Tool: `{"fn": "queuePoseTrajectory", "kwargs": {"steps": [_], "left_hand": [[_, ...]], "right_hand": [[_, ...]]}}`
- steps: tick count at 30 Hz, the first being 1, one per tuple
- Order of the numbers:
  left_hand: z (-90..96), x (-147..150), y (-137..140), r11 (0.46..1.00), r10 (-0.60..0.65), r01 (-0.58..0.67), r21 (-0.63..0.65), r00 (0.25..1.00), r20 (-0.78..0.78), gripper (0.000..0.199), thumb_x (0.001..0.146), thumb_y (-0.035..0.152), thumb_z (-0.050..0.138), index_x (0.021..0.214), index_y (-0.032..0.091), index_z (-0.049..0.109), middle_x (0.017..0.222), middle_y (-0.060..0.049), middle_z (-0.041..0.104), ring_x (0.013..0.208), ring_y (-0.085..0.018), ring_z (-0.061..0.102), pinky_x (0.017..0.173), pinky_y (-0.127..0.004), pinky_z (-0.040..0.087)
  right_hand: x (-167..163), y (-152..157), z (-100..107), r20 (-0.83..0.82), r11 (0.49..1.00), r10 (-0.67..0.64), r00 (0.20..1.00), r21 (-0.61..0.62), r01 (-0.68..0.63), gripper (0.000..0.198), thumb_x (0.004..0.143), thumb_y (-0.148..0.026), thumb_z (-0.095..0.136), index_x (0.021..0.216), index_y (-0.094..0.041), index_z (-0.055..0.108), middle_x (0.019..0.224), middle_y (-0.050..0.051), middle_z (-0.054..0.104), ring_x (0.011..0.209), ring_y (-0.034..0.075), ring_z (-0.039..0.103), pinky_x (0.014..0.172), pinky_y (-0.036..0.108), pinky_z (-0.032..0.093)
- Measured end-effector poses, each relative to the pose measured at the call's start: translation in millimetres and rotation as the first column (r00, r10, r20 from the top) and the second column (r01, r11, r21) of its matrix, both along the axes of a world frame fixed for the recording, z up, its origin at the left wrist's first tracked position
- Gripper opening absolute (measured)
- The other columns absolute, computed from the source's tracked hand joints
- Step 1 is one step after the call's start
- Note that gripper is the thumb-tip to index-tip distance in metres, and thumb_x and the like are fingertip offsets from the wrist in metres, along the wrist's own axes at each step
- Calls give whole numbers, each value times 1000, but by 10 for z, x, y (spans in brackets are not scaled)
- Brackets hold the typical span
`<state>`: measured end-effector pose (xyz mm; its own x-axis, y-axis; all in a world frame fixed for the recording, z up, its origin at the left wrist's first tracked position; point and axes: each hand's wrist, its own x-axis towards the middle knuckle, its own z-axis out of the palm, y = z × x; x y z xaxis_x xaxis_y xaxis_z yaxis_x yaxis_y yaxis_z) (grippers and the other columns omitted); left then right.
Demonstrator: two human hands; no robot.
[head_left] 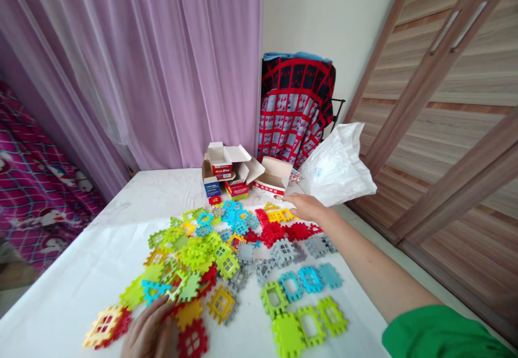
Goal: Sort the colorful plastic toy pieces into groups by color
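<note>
Many interlocking plastic building pieces, square and toothed, lie in a loose pile in green, blue, yellow, red and grey. My left hand rests low at the front, fingers loosely stretched beside a yellow piece and a red window piece; nothing shows in its grasp. Far across the table, my right hand reaches out with extended fingers next to an open white-and-red box. It is above the yellow pieces and near a white plastic bag; whether it touches the box is unclear.
Several opened small cardboard boxes stand at the table's back. Green pieces and blue pieces are set in rows at the front right. A white cloth covers the table. Behind are a purple curtain, a draped chair and a wooden wardrobe.
</note>
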<state>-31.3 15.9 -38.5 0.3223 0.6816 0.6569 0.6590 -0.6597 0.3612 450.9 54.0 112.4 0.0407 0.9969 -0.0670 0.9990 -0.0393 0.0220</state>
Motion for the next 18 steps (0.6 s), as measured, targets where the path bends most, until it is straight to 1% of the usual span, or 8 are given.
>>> {"fn": "queuePoseTrajectory", "kwargs": {"steps": [2, 4, 7, 9, 11, 14, 16, 18], "left_hand": [[100, 107, -94, 999, 47, -47, -4, 999, 28, 25, 86, 28, 52, 108, 29, 63, 110, -4, 71, 95, -22, 69, 78, -33, 58], [163, 185, -153, 998, 63, -62, -14, 996, 68, 22, 87, 27, 52, 105, 27, 64, 107, -4, 71, 95, -20, 68, 78, -32, 57], [202, 228, -182, 995, 83, -77, -58, 991, 109, 20, 87, 26, 50, 100, 25, 66, 105, -5, 71, 95, -21, 67, 81, -34, 56], [209, 232, -185, 991, 99, -87, -106, 988, 120, 21, 87, 26, 48, 96, 24, 67, 104, -6, 71, 95, -21, 67, 82, -35, 55], [210, 240, -191, 985, 120, -101, -141, 984, 133, 21, 88, 24, 46, 91, 24, 67, 102, -6, 72, 95, -21, 67, 82, -37, 55], [205, 266, -209, 982, 139, -114, -153, 976, 168, 21, 88, 22, 45, 87, 23, 65, 97, -6, 72, 93, -21, 67, 82, -38, 54], [202, 277, -224, 981, 153, -124, -146, 967, 205, 20, 88, 21, 44, 86, 23, 65, 95, -6, 72, 91, -20, 66, 81, -39, 53], [208, 262, -237, 981, 171, -143, -133, 957, 233, 20, 88, 21, 44, 85, 22, 64, 94, -6, 72, 91, -20, 66, 82, -38, 53]], "right_hand": [[-193, -87, -10, -54, 995, 56, 997, 91, -51, 50, 83, -19, 52, 133, -24, 53, 130, 8, 58, 116, 23, 56, 97, 31, 42], [-449, -184, -62, -125, 980, 138, 983, 163, -117, 46, 84, -21, 51, 129, -24, 56, 128, 7, 59, 115, 22, 56, 97, 32, 42], [-929, -357, -197, -253, 950, 260, 932, 240, -200, 40, 85, -23, 49, 124, -24, 60, 123, 7, 62, 111, 21, 58, 96, 34, 44], [-1291, -486, -315, -344, 935, 311, 886, 278, -220, 37, 85, -21, 50, 120, -24, 63, 121, 7, 63, 110, 20, 59, 95, 33, 45], [-1660, -619, -449, -434, 928, 333, 837, 309, -209, 34, 83, -20, 52, 115, -24, 65, 118, 6, 65, 107, 19, 60, 93, 33, 46], [-2167, -818, -673, -557, 910, 369, 744, 381, -166, 31, 84, -19, 50, 109, -25, 68, 109, 5, 68, 98, 18, 64, 87, 31, 50], [-2426, -943, -835, -603, 890, 386, 698, 442, -111, 30, 86, -19, 47, 107, -25, 68, 103, 5, 70, 93, 18, 65, 84, 30, 51], [-2594, -1054, -1001, -612, 850, 414, 674, 525, -46, 30, 88, -19, 44, 105, -24, 68, 98, 7, 71, 91, 19, 66, 84, 31, 52]]}}
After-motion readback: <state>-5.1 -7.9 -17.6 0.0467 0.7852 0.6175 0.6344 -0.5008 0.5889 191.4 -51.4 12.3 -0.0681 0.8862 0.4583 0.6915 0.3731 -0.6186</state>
